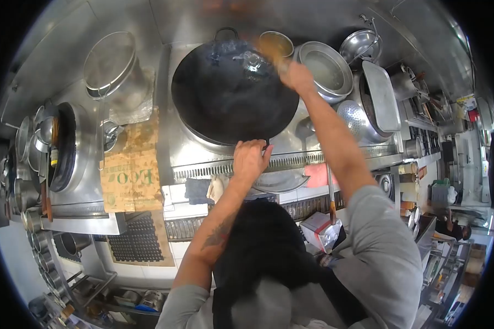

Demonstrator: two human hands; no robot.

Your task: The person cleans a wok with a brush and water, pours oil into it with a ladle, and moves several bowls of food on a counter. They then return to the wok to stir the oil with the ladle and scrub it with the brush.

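Note:
A large black wok (pixel 230 98) sits on the steel range, its inside dark with a shiny wet patch near the far rim. My left hand (pixel 250 159) is closed at the wok's near edge, beside the small loop handle (pixel 268 143). At the far right of the rim, my right hand (pixel 298 78) grips a tan wok brush (pixel 270 50), smeared by motion. The brush head overlaps the wok's far right edge and a small metal pot (pixel 281 41) behind it.
Right of the wok stand a pot of cloudy liquid (pixel 323 67), a perforated strainer (pixel 351 118) and a metal tray (pixel 381 96). To the left are a tall strainer pot (pixel 115 68), flattened cardboard (pixel 130 170) and another wok (pixel 66 148). Cloths (pixel 198 190) hang along the front.

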